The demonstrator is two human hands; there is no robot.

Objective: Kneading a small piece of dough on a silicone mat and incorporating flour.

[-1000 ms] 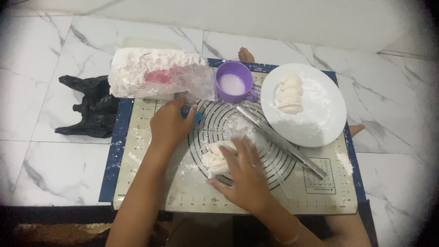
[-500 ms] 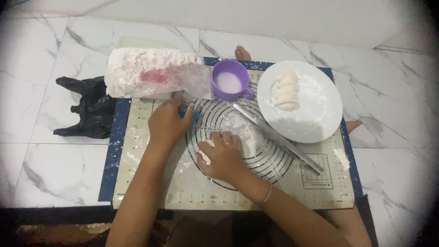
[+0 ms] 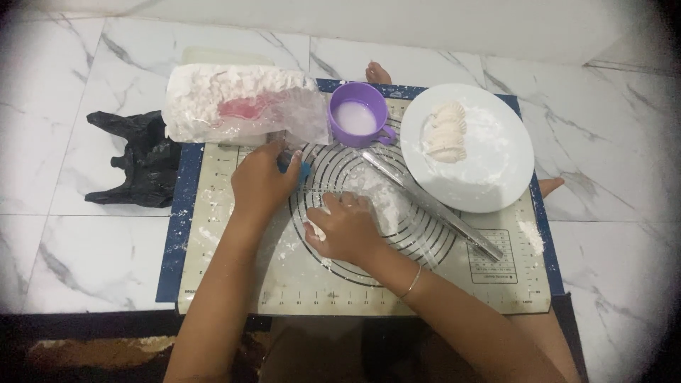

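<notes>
A beige baking mat [image 3: 234, 276] with printed circles lies on a marble floor, dusted with flour. My left hand [image 3: 261, 181] rests on the mat's upper left and holds a small blue tool [image 3: 298, 169]. My right hand [image 3: 344, 228] presses down on a piece of white dough [image 3: 316, 228] near the middle of the circles; most of the dough is hidden under the palm. A mound of loose flour [image 3: 379, 195] lies just to the right of that hand.
A clear bag of flour [image 3: 234, 103] lies at the mat's top left, a purple cup of white liquid [image 3: 357, 117] beside it. A white plate [image 3: 489, 152] holds shaped dumplings [image 3: 445, 133]. A clear rolling pin [image 3: 433, 206] lies diagonally. A black bag [image 3: 138, 167] sits at left.
My right hand has slid up and left over the dough, from the lower part of the circles to their middle. My left hand has stayed in place.
</notes>
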